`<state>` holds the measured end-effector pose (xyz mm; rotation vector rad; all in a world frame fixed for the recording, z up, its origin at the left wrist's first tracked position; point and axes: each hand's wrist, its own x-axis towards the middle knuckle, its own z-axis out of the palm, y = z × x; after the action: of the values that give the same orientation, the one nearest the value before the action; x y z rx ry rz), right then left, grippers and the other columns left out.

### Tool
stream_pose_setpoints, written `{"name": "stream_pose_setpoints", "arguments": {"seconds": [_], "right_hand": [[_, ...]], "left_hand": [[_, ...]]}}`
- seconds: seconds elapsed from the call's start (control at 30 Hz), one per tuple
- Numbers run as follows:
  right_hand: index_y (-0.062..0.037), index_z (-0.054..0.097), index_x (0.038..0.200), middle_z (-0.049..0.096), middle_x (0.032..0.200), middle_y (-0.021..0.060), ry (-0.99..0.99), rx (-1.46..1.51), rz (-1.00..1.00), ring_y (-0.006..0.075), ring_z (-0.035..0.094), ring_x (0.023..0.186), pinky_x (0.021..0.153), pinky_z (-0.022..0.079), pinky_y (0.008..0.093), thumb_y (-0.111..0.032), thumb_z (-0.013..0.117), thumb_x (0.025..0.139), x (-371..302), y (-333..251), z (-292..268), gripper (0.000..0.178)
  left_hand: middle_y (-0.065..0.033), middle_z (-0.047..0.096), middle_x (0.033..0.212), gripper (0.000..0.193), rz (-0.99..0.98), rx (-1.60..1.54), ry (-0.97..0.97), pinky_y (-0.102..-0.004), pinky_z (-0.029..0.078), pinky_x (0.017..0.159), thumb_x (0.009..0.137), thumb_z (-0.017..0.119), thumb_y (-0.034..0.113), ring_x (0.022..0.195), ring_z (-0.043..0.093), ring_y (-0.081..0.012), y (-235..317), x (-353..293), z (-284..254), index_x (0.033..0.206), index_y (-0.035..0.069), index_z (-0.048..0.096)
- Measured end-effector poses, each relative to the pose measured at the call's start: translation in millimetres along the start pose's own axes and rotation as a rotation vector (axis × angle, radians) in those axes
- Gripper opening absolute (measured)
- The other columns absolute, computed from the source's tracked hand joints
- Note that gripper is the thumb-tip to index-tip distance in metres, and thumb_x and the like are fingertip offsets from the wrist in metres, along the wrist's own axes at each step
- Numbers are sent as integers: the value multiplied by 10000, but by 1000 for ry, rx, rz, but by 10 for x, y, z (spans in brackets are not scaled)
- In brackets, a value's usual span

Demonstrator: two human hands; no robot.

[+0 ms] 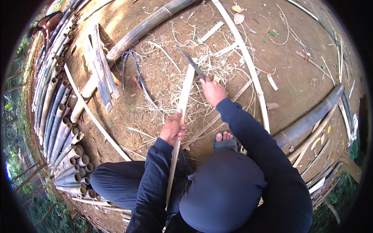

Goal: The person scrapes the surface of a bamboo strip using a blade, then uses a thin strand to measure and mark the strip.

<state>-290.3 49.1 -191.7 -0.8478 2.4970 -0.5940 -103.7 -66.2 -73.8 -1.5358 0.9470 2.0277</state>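
Observation:
My left hand (173,127) is closed around a long, pale bamboo strip (186,89), which runs from between my legs up toward the far side. In my right hand (214,92) is a knife (193,64) with a dark blade, its handle hidden in my fist. The blade slants up and left, close by the strip's far end; whether it touches the strip I cannot tell. Thin curled bamboo shavings (217,66) lie heaped on the ground beneath and around the strip's far part.
Cut bamboo poles (58,112) are stacked along the left. A thick bamboo pole (136,33) lies diagonally, with split pieces (100,66) and a dark blue strap (142,79) beside it. A long split strip (248,62) and another pole (311,114) lie right. A person (48,24) is far left.

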Motion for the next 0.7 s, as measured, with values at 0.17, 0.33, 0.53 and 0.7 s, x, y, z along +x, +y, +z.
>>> {"name": "stream_pose_setpoints", "arguments": {"seconds": [0.17,0.33,0.53,0.7], "right_hand": [[21,582,1004,641,598,162,-10,-206,-83,321,692,578,542,578,438,-370,369,1059,-147,440,-164,448],[0,587,967,663,626,164,73,-176,-38,315,702,605,543,578,434,-388,416,1040,57,367,46,430],[10,575,1080,665,648,181,67,-227,-47,350,696,616,554,572,458,-386,386,1049,112,416,75,440],[22,534,1216,681,718,208,-37,-140,-36,374,698,676,611,569,470,-417,353,1053,66,310,66,503]], "left_hand": [[44,395,647,434,-9,-16,-47,-203,249,347,1016,465,507,428,279,-37,11,-95,-8,914,85,471],[51,381,646,409,-27,-11,-55,-203,255,347,1037,433,477,434,267,-33,126,-198,165,921,86,461],[40,381,626,417,-32,77,35,-215,262,333,1034,439,475,402,277,-40,40,-520,184,916,76,450],[23,389,612,436,70,129,153,-221,289,331,1024,442,508,385,307,-56,-122,-1302,-390,916,85,458]]}}
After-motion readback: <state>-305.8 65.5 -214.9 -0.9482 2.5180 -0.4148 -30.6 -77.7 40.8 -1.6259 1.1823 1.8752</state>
